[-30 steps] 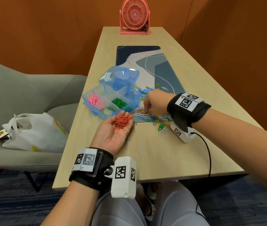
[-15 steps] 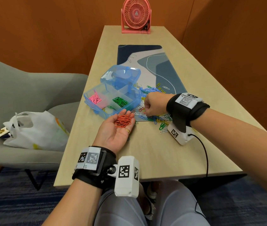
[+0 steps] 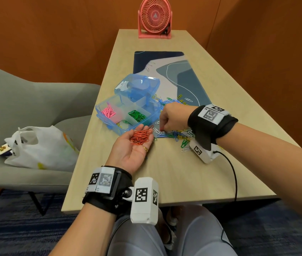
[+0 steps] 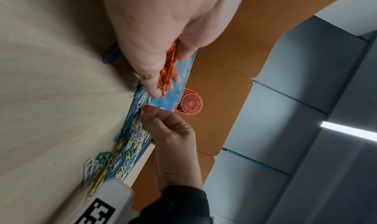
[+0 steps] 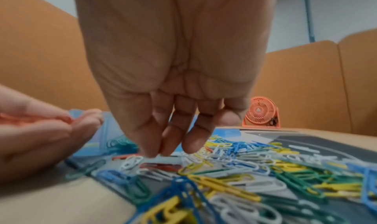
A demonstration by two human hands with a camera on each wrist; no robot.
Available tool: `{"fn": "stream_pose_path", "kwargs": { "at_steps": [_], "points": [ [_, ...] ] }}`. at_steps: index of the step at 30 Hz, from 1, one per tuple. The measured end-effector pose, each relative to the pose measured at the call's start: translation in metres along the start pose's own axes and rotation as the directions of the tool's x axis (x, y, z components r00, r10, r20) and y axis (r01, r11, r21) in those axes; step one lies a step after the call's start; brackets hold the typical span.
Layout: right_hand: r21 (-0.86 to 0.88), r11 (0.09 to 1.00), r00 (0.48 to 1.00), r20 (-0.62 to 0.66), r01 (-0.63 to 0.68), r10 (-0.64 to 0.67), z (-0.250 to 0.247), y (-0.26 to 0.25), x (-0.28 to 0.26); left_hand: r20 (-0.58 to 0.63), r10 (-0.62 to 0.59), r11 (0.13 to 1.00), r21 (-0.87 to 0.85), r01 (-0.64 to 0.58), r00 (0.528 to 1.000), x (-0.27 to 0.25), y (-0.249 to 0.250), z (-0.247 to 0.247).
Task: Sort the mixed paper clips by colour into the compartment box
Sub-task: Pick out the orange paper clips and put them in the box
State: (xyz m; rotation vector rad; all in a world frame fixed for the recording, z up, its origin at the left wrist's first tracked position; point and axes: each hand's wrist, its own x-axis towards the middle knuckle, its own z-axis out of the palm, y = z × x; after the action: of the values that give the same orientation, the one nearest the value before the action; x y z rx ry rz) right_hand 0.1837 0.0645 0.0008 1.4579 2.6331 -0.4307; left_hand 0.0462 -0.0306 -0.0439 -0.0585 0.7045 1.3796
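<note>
left hand (image 3: 133,146) lying palm up on desk (image 3: 183,174), fingers relaxed, cradling orange clips (image 3: 141,136). right hand (image 3: 173,117) hovering over mixed clip pile (image 5: 234,166), fingertips (image 5: 151,148) drawn together above white clip; grip on clip: cannot tell. compartment box (image 3: 128,115) sitting open, holding pink and green clips. wrist markers showing coded squares; no legible writing.

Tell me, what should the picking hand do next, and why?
Probably pinch one more orange clip from the mixed pile and drop it into the left hand. That palm lies open, carrying a heap of orange clips, and the right hand has its fingertips down among the clips, right by an orange one.
</note>
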Motion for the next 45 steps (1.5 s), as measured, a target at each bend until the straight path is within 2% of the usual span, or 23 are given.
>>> {"fn": "stream_pose_path", "kwargs": {
  "at_steps": [4,9,18,21,25,27,29,35,39,45],
  "points": [
    [0.014,1.000,0.997,-0.080,-0.010,0.011,-0.004,0.000,0.002,-0.001,0.000,1.000,0.002,0.000,1.000,0.001,0.000,0.000],
    [-0.069,0.998,1.000,0.018,0.010,-0.008,-0.002,-0.004,0.003,-0.002,0.003,1.000,0.008,-0.003,1.000,0.001,0.000,0.000],
    [-0.185,0.983,0.998,0.062,0.005,0.007,0.001,-0.009,-0.005,-0.014,-0.003,1.000,0.024,0.003,1.000,0.001,0.001,0.000],
    [-0.111,0.994,1.000,0.022,0.004,-0.002,-0.001,-0.009,-0.007,-0.017,-0.009,0.999,0.030,0.010,1.000,0.001,0.002,0.000],
    [0.114,0.991,0.994,-0.086,0.071,-0.061,-0.015,-0.018,-0.013,-0.022,-0.021,0.999,0.030,0.021,1.000,0.000,0.002,0.002],
    [0.218,0.966,0.989,-0.082,0.137,-0.122,-0.021,-0.029,-0.017,-0.021,-0.026,1.000,-0.002,0.026,0.999,-0.001,0.002,0.003],
    [0.238,0.954,0.983,-0.064,0.181,-0.171,-0.023,-0.038,-0.017,-0.008,-0.033,0.998,-0.055,0.033,0.999,-0.001,0.003,0.002],
    [0.096,0.987,0.987,-0.107,0.129,-0.118,-0.021,-0.031,-0.001,-0.049,-0.022,1.000,0.000,0.022,0.999,-0.009,0.008,0.003],
    [-0.053,0.993,0.994,-0.032,0.103,-0.104,-0.005,-0.027,0.011,-0.060,-0.011,1.000,0.024,0.012,0.998,-0.009,0.011,0.001],
    [-0.166,0.978,0.992,0.018,0.127,-0.126,0.001,-0.020,0.013,-0.069,-0.007,1.000,0.016,0.009,0.998,-0.009,0.012,-0.002]
  ]
}}
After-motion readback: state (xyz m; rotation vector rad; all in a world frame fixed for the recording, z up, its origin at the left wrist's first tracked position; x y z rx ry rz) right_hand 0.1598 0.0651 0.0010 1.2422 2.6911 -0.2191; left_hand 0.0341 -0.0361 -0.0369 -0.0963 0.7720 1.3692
